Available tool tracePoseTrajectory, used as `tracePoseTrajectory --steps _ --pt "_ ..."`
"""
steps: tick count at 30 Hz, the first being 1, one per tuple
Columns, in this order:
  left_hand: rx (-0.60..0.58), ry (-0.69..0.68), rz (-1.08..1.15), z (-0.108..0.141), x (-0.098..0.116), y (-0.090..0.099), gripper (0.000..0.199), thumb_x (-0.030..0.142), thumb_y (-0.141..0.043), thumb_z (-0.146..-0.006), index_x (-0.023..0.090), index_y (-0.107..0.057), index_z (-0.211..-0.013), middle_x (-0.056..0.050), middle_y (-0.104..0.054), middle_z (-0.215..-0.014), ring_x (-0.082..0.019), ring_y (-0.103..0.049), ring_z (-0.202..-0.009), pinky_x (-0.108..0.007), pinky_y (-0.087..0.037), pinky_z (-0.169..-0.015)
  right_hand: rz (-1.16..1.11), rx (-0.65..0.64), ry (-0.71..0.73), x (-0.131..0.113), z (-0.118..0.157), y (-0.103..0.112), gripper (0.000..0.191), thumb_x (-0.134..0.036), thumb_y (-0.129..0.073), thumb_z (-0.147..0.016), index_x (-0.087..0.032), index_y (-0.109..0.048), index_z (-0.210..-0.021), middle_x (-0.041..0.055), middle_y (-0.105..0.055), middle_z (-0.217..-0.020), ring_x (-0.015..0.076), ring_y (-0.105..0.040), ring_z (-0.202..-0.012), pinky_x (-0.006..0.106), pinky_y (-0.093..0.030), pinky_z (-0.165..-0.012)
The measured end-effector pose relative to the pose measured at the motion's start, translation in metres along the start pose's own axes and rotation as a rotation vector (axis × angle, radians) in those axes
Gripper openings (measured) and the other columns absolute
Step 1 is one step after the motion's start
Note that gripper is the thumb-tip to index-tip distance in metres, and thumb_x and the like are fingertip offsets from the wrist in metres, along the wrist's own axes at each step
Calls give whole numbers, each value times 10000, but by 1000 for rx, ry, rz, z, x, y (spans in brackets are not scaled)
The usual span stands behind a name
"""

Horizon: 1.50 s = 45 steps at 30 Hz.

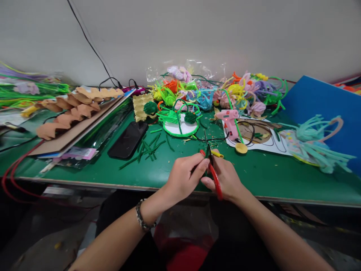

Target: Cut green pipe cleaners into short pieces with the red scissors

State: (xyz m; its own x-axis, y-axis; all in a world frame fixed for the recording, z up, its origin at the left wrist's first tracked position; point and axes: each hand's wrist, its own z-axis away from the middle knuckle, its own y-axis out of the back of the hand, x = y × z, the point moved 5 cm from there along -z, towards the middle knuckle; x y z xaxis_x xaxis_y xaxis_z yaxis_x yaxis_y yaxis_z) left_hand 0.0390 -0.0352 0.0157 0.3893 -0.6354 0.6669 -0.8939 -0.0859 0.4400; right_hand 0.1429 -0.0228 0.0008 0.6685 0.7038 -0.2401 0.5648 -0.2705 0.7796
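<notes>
In front of me, near the table edge, my right hand (227, 178) is closed on a pair of scissors (216, 177) with red handles, their dark blades pointing away from me. My left hand (184, 175) pinches a short dark green pipe cleaner (207, 151) right beside the blades; the fingers hide much of it. A small yellow tube (217, 154) shows just behind my right hand. Cut dark green pipe cleaner pieces (150, 148) lie to the left. Beyond my hands sits a white oval base (176, 130) edged in green, bearing green tufts and a handle.
A black phone (128, 140) lies left, near stacked cardboard (76, 130) and egg-carton strips (67, 120). A pink glue gun (229, 122) with its cable stands right of centre. Colourful pipe-cleaner bundles (225, 94) line the wall. A blue board (318, 101) leans at right.
</notes>
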Motion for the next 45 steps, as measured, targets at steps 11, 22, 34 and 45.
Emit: tracePoseTrajectory --steps 11,22,34,45 --pt "-127 -179 -173 0 2 -2 320 227 -352 -867 173 -328 -553 60 -318 -484 -60 -312 -429 -187 -245 -430 17 -83 -70 3 0 -1 608 -709 -56 -743 -196 -381 -704 2 -458 -513 135 -442 -413 220 -268 -396" --pt "51 -103 -153 0 4 9 324 208 -360 -853 164 -396 -534 56 -378 -455 -47 -383 -406 -170 -285 -427 -133 -14 -41 1 -2 3 545 -699 -139 -754 -208 -366 -691 -32 -424 -489 112 -395 -390 217 -302 -397" --pt "124 -52 -162 2 2 9 330 214 -362 -847 165 -407 -524 59 -373 -438 -48 -391 -396 -171 -297 -424 6 -85 -75 3 -1 -2 619 -729 -162 -724 -172 -398 -857 -8 -475 -551 153 -474 -433 239 -306 -412" --pt "43 -184 -176 1 8 5 353 210 -364 -853 171 -312 -506 63 -283 -450 -54 -284 -405 -191 -238 -415 79 -34 -47 0 2 -1 617 -695 -72 -755 -174 -402 -783 36 -521 -559 169 -486 -430 238 -272 -406"
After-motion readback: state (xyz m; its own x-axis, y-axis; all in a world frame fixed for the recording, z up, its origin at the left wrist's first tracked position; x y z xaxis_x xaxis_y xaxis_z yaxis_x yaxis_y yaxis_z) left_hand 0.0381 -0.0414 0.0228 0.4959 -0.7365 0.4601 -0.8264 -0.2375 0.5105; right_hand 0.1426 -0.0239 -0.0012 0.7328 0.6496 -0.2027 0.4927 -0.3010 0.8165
